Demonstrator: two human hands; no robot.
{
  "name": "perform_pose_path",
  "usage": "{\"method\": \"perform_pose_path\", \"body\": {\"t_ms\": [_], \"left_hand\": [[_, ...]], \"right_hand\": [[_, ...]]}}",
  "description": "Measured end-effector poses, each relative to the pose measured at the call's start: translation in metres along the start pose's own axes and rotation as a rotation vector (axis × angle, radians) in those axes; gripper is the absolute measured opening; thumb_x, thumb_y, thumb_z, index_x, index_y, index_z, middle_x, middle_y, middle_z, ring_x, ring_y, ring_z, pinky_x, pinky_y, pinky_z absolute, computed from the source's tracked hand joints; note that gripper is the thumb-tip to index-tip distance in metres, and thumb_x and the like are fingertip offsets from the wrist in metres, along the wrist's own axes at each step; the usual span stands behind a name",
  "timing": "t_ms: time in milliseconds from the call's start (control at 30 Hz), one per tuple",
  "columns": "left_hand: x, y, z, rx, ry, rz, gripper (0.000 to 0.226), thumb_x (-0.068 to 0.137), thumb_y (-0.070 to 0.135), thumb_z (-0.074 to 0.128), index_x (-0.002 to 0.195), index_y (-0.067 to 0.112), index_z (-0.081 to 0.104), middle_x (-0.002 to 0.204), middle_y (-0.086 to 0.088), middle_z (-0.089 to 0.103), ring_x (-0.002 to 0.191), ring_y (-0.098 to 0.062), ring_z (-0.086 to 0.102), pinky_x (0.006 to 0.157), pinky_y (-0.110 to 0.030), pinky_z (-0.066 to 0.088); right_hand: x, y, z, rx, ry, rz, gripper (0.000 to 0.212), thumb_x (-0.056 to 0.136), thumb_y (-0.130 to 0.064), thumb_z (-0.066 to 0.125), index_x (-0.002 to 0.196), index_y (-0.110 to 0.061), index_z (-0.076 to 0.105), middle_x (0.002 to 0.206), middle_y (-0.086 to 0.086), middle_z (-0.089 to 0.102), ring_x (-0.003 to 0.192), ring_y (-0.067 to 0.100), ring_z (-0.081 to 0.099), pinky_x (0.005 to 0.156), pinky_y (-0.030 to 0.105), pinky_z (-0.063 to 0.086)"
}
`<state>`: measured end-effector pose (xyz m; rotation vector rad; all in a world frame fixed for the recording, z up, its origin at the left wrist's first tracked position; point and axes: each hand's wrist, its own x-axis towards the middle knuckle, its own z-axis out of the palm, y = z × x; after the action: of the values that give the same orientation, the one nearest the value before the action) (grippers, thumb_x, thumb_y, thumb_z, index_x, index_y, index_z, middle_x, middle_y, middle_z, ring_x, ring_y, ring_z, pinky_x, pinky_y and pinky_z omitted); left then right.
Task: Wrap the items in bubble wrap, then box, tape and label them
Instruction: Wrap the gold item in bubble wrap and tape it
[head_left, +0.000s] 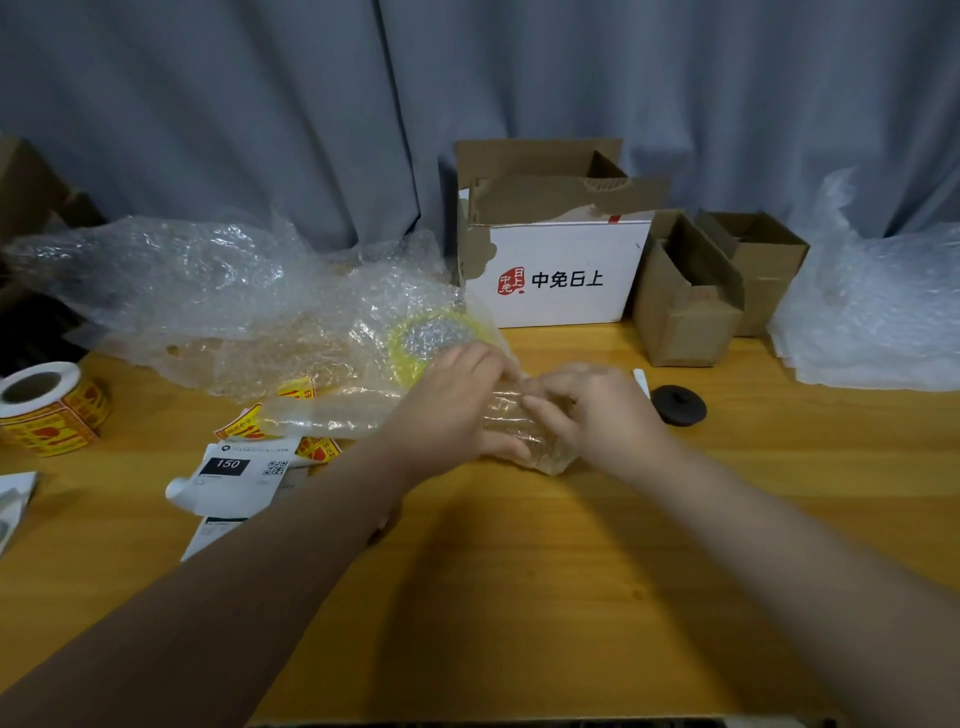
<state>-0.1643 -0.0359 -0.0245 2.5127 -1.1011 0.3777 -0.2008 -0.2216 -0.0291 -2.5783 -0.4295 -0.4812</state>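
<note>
Curled fingers of left hand (457, 400) and right hand (595, 413) pinch a clear bubble-wrap bundle (550, 453) between them, apparently against unrolling

A grey curtain (260, 104) is hanging in long vertical folds across the whole back, dropping behind a yellowish wood-grain surface (519, 597) that is filling the foreground. Soft, even light is falling over both.
</note>
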Motion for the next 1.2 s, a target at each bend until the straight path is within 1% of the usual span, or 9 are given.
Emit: {"method": "perform_pose_path", "body": {"t_ms": [133, 300, 500, 600, 700, 767, 900, 1100, 1200], "left_hand": [[-0.007, -0.015, -0.013, -0.306, -0.030, -0.096, 0.044, 0.070, 0.054, 0.069, 0.109, 0.034, 0.064, 0.113, 0.017, 0.050, 0.113, -0.002, 0.042, 0.103, -0.024, 0.029], [-0.010, -0.007, -0.004, -0.473, 0.040, -0.216, 0.032, 0.077, 0.031, 0.074, 0.108, 0.024, 0.066, 0.114, 0.013, 0.054, 0.108, 0.004, 0.049, 0.096, -0.011, 0.037], [0.005, -0.003, -0.020, 0.028, 0.043, -0.098, 0.067, 0.073, 0.063, 0.063, 0.128, 0.027, 0.048, 0.132, 0.007, 0.041, 0.129, -0.013, 0.027, 0.109, -0.036, 0.015], [0.018, -0.007, -0.030, 0.437, -0.242, 0.237, 0.109, 0.064, 0.081, 0.049, 0.149, 0.021, 0.020, 0.158, 0.000, 0.010, 0.146, -0.021, -0.002, 0.114, -0.047, -0.017], [0.024, -0.005, -0.030, 0.622, -0.435, 0.282, 0.106, 0.069, 0.072, 0.059, 0.150, 0.021, 0.014, 0.155, -0.001, 0.023, 0.146, -0.019, 0.009, 0.108, -0.045, -0.026], [0.018, -0.002, -0.029, 0.592, -0.411, 0.254, 0.098, 0.072, 0.068, 0.060, 0.148, 0.020, 0.021, 0.146, -0.002, 0.038, 0.138, -0.019, 0.030, 0.111, -0.042, -0.021], [-0.003, -0.007, -0.036, 0.484, -0.360, 0.140, 0.092, 0.077, 0.067, 0.055, 0.149, 0.024, 0.017, 0.144, -0.002, 0.041, 0.129, -0.021, 0.040, 0.110, -0.034, 0.025], [-0.022, -0.022, -0.034, 0.416, -0.353, 0.008, 0.087, 0.082, 0.069, 0.048, 0.149, 0.038, 0.003, 0.157, -0.004, 0.020, 0.141, -0.023, 0.025, 0.114, -0.038, 0.020], [-0.019, -0.027, -0.033, 0.403, -0.360, 0.037, 0.078, 0.084, 0.068, 0.045, 0.146, 0.047, 0.003, 0.157, -0.005, 0.018, 0.142, -0.025, 0.024, 0.114, -0.040, 0.021]], "right_hand": [[-0.013, -0.007, 0.015, -0.091, 0.267, -0.189, 0.027, 0.088, -0.028, 0.055, 0.091, -0.013, 0.077, 0.092, 0.006, 0.071, 0.079, 0.029, 0.065, 0.060, 0.034, 0.055], [-0.014, -0.009, 0.013, -0.159, 0.267, -0.262, 0.034, 0.088, -0.034, 0.050, 0.091, -0.012, 0.076, 0.083, 0.003, 0.066, 0.072, 0.025, 0.061, 0.051, 0.033, 0.051], [-0.020, -0.004, 0.009, -0.373, 0.075, -0.275, 0.057, 0.073, -0.052, 0.068, 0.110, -0.008, 0.069, 0.106, 0.008, 0.064, 0.096, 0.027, 0.063, 0.053, 0.035, 0.056], [-0.029, -0.002, 0.017, -0.323, 0.059, -0.214, 0.067, 0.065, -0.041, 0.084, 0.117, -0.007, 0.063, 0.121, 0.014, 0.062, 0.104, 0.034, 0.063, 0.070, 0.039, 0.057], [-0.033, 0.002, 0.021, -0.177, 0.034, -0.186, 0.064, 0.071, -0.036, 0.081, 0.123, -0.009, 0.055, 0.132, 0.016, 0.055, 0.113, 0.039, 0.058, 0.087, 0.046, 0.051], [-0.030, 0.007, 0.021, -0.127, 0.029, -0.247, 0.060, 0.075, -0.036, 0.075, 0.124, -0.009, 0.053, 0.133, 0.015, 0.055, 0.116, 0.034, 0.057, 0.093, 0.043, 0.048], [-0.020, 0.011, 0.020, 0.155, -0.083, -0.231, 0.066, 0.085, -0.046, 0.058, 0.142, -0.015, 0.044, 0.151, 0.002, 0.035, 0.137, 0.017, 0.034, 0.108, 0.029, 0.031], [-0.003, 0.011, 0.031, 0.277, -0.154, -0.163, 0.063, 0.085, -0.035, 0.069, 0.141, -0.023, 0.045, 0.150, -0.007, 0.035, 0.138, 0.007, 0.035, 0.112, 0.029, 0.034], [0.009, 0.003, 0.024, 0.574, -0.059, 0.024, 0.023, 0.090, -0.041, 0.058, 0.110, -0.030, 0.058, 0.122, -0.007, 0.064, 0.115, 0.004, 0.058, 0.097, 0.028, 0.049]]}}
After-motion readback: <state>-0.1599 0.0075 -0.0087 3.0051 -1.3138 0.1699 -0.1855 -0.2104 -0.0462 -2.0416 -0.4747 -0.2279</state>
